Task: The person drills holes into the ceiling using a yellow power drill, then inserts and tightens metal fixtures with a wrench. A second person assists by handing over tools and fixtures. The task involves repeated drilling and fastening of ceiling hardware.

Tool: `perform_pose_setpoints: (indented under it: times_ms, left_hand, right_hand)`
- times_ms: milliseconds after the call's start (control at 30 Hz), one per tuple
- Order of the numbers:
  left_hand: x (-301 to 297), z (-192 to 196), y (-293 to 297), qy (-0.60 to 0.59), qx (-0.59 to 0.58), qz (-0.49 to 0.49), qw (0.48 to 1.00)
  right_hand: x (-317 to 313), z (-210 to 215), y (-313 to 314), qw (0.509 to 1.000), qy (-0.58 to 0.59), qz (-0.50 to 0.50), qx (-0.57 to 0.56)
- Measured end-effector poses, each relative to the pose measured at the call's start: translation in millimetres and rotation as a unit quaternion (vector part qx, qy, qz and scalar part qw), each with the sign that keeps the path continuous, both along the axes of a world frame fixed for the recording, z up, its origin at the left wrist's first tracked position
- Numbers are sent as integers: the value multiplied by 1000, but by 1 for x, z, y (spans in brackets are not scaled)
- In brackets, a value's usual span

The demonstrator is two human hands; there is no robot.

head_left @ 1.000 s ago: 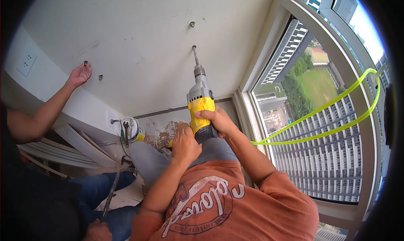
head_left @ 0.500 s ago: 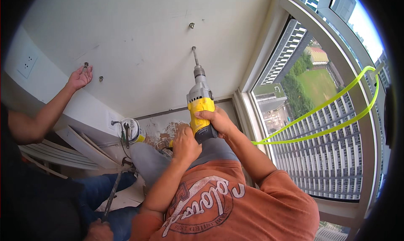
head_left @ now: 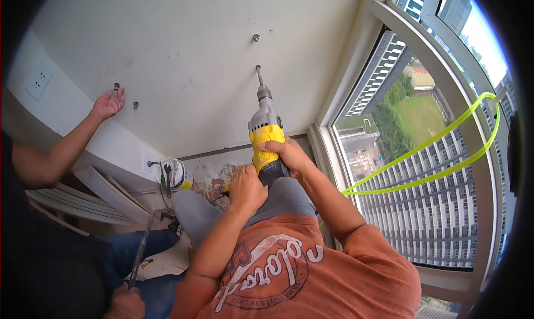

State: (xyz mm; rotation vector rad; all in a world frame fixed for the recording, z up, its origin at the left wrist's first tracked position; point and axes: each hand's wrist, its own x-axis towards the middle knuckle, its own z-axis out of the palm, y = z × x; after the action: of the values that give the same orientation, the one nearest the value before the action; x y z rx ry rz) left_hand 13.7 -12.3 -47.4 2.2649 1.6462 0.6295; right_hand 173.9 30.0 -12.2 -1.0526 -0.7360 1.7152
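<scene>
A yellow and grey power drill [head_left: 266, 135] points up at the white wall [head_left: 183, 46]. The tip of its bit [head_left: 258, 69] sits just below a metal anchor bolt [head_left: 256, 38] set in that wall. My right hand [head_left: 287, 155] grips the drill's yellow body. Lower down, my left hand [head_left: 246, 189] holds the dark handle. My orange shirt and grey trousers fill the lower middle. At the left, a co-worker's hand [head_left: 107, 103] touches another bolt [head_left: 115, 87], with a third bolt [head_left: 135, 104] beside it.
A large window [head_left: 423, 168] fills the right side, and a yellow-green tube [head_left: 439, 146] loops across it. A wall socket [head_left: 39, 79] sits at far left. White slats [head_left: 78, 202] lean below the co-worker's arm. A round reel [head_left: 177, 174] is mounted low on the wall. The co-worker's lower hand [head_left: 127, 302] holds a metal rod [head_left: 142, 246].
The drill and both my hands stay almost where they were. The co-worker's raised hand has shifted slightly at the left bolt.
</scene>
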Motion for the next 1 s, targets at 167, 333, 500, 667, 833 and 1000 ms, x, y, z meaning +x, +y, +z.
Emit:
perform_pose_setpoints:
  times_ms: [167, 333, 500, 667, 833, 1000]
  left_hand:
    - [-1, 0, -1, 12, -12, -10, 1000]
    - [-6, -3, -12, 9, 2, 2, 1000]
    - [-5, 7, 5, 20, -22, -15, 999]
    - [-4, 1, -10, 22, -42, -9, 999]
    - [-5, 7, -13, 16, -32, -5, 999]
    - [-3, 3, -11, 10, -12, 1, 1000]
  right_hand:
    - [1, 3, -3, 1000, -9, 0, 14]
    - [-7, -4, -13, 998, -34, -34, 30]
    - [2, 3, 4, 1000, -15, 13, -10]
    - [-2, -10, -8, 998, -44, -26, 32]
    - [-2, -4, -12, 1000, -21, 5, 13]
    - [1, 0, -10, 999, -42, 21, 14]
